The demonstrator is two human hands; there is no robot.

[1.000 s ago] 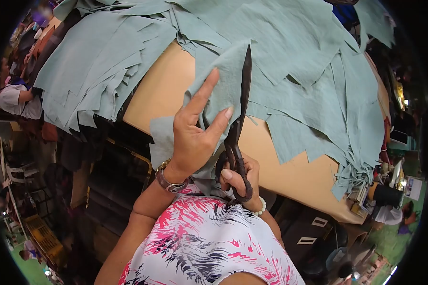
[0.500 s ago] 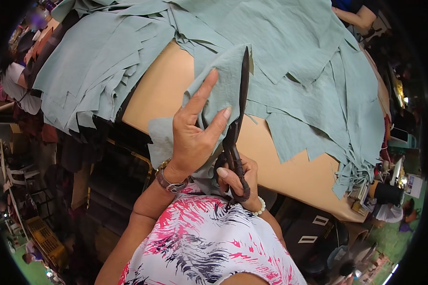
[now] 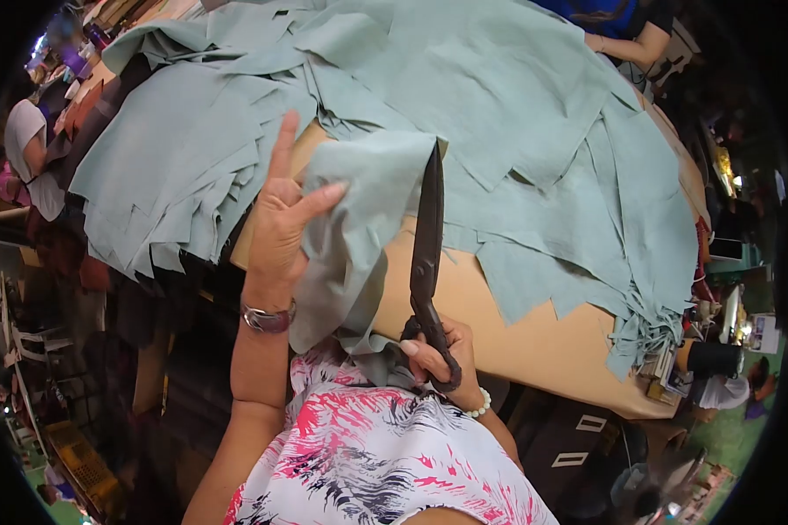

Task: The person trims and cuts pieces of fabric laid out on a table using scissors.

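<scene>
Black scissors (image 3: 427,232) stand nearly upright in the view, blades together or nearly so, tips at the upper right corner of a pale green leather piece (image 3: 355,192). My right hand (image 3: 446,354) is wrapped round their handles, thumb through a loop. My left hand (image 3: 284,210) is at the left edge of this piece, index finger stretched up and thumb pointing right, with the other fingers partly hidden. The piece drapes down to my lap. Behind it, large green leather sheets (image 3: 517,96) with jagged edges lie over the tan table (image 3: 481,315).
A layered stack of green leather (image 3: 171,166) hangs over the table's left side. Thin strips (image 3: 648,337) bunch at the right edge. A person's arm (image 3: 635,45) rests at the far right side; another person (image 3: 31,144) is at the left. A yellow crate (image 3: 83,455) stands low left.
My left hand has moved left, off the middle of the leather piece. The scissors have shifted slightly down and left, and the piece has spread leftward. The person at far right has come further into view.
</scene>
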